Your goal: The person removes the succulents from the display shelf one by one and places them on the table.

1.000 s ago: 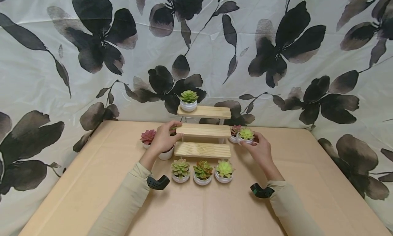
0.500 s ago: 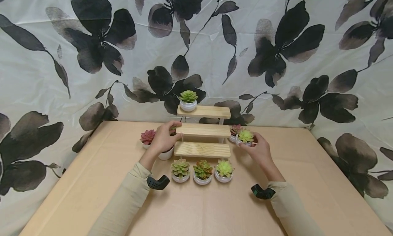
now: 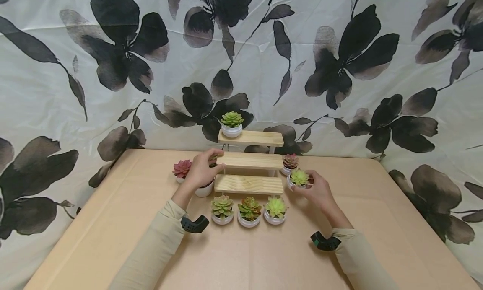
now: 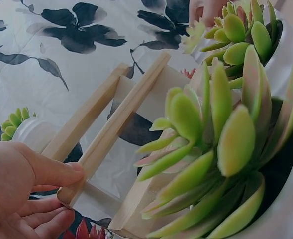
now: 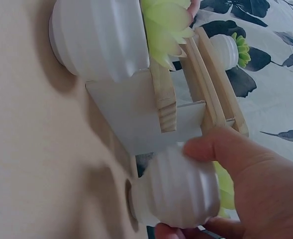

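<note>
A three-tier wooden plant stand (image 3: 250, 161) with white side supports stands at the back of the table. My left hand (image 3: 203, 168) pinches the left end of its middle board, thumb on one face and fingers on the other, as the left wrist view shows. On the right, my right hand (image 3: 318, 190) grips a light green succulent (image 3: 299, 177) by its ribbed white pot (image 5: 183, 189). This pot is tilted and clear of the table, beside the right end of the lowest board. A green succulent (image 3: 232, 123) sits at the left of the top board.
Three potted succulents (image 3: 249, 210) stand in a row before the stand. A dark pink succulent (image 3: 182, 169) and a white pot (image 3: 204, 190) partly hidden by my left hand are at left. A reddish succulent (image 3: 290, 162) stands at right. Behind hangs a flowered cloth (image 3: 271, 72).
My right hand has brought the light green succulent a little nearer to me, away from the reddish one, which now shows more fully. My left hand has stayed on the middle board.
</note>
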Available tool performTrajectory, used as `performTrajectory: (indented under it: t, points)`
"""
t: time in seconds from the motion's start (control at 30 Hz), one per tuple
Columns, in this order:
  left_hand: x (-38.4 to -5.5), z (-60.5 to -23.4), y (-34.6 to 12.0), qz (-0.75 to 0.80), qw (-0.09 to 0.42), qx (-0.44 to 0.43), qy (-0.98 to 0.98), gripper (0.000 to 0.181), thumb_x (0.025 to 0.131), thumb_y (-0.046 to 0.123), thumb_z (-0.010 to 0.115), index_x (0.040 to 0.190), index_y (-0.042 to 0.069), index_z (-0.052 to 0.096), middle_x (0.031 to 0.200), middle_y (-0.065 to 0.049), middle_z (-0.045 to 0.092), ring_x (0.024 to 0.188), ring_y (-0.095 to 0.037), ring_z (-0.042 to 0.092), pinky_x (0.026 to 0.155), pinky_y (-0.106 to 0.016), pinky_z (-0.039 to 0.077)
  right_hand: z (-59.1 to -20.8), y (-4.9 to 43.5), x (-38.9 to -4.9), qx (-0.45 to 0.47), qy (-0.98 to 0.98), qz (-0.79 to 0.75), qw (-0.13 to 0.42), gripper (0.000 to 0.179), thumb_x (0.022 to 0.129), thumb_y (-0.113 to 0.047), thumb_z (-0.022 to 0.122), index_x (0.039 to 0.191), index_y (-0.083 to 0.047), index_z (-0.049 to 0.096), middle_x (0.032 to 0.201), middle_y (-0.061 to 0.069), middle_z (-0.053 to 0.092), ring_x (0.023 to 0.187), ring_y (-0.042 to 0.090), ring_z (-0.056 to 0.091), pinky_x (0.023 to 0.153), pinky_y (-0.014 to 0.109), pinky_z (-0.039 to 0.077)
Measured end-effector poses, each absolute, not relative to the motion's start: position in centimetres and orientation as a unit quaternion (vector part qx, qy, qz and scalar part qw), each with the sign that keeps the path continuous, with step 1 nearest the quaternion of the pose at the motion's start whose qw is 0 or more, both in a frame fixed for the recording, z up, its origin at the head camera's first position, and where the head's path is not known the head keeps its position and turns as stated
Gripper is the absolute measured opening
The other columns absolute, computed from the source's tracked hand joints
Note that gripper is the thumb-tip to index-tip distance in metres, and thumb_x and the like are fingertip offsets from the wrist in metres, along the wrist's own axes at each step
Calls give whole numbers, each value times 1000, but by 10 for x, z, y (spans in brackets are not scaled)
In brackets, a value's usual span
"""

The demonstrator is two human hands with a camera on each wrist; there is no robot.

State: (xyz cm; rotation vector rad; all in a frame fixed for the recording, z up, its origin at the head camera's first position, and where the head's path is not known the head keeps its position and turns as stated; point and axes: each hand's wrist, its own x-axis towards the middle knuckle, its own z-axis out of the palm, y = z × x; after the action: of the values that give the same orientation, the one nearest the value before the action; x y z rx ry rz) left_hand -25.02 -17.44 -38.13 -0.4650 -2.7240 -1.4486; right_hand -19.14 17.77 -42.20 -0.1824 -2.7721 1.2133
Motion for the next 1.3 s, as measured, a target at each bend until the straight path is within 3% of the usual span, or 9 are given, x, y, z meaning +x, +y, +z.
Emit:
performTrajectory:
  t: [0.27,0.73,1.03,1.3]
  points:
    - [-251,-382,-175,-466,9,-147,-872,41,90,16,69,129,13,57,140,-16,52,125,-36,56,102,-45,50,-428,176,-192,-44,-918,394,22,70,77,-26,78,132,3,46,120,22,58,106,31,56,85,33,50]
    - [-250,-383,-176,-466,5,-147,-873,41,90,16,69,129,12,57,139,-15,53,125,-36,56,102,-46,50,-439,176,-193,-47,-920,389,18,69,79,-26,76,135,3,46,119,22,58,101,28,56,76,26,49]
    - [-251,-379,-179,-462,12,-153,-873,40,90,16,69,128,12,57,139,-17,53,124,-37,56,102,-47,50,-434,176,-195,-32,-913,407,17,76,82,-27,76,142,-1,38,129,25,53,111,35,56,95,46,52]
    - [-249,-380,-177,-464,7,-151,-873,39,90,15,68,128,11,57,138,-15,54,124,-35,57,102,-45,51,-429,178,-192,-15,-909,417,0,86,81,-32,78,147,-5,30,139,25,46,122,40,51,103,52,47]
